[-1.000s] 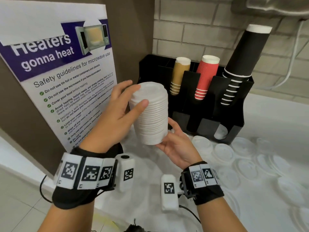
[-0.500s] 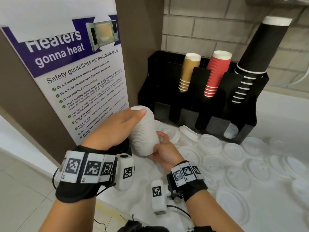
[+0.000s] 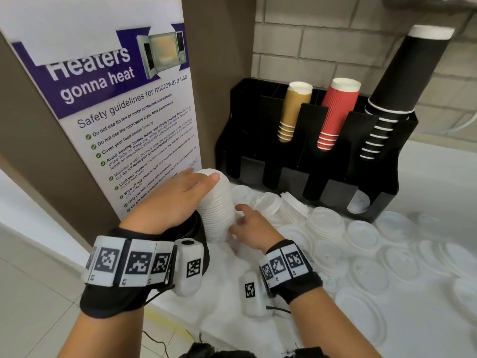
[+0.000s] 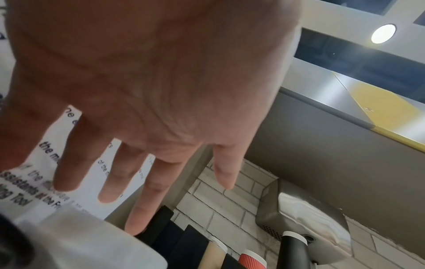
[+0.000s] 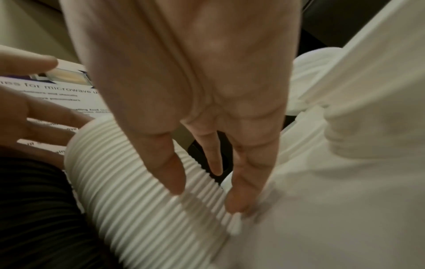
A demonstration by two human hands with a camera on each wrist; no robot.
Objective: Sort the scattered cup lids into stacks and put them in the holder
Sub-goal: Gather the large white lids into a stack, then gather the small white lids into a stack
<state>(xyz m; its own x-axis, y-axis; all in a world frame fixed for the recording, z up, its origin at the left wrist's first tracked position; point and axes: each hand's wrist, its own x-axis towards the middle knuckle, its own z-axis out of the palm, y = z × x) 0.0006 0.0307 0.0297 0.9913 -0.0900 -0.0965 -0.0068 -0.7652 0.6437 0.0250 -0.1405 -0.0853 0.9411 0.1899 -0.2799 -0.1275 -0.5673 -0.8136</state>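
1. The white-covered table (image 3: 426,332) is carrying loose white lids (image 3: 366,272), lying flat and scattered across its right side.
2. The right hand (image 3: 251,232) is reaching to the lower side of the lid stack (image 3: 215,205); its fingers (image 5: 171,174) are lying nearly straight, tips touching the ribbed side of the stack, not curled around it.
3. The left hand (image 3: 180,198) is resting over the top of the lid stack, fingers (image 4: 147,196) extended and spread, gripping nothing.
4. The lid stack is standing tilted on the table, just in front of the left end of the holder (image 3: 258,120), beside the microwave poster (image 3: 116,104).
5. The black holder is standing against the brick wall (image 3: 309,42), containing brown cups (image 3: 294,109), red cups (image 3: 335,112) and black cups (image 3: 402,81).
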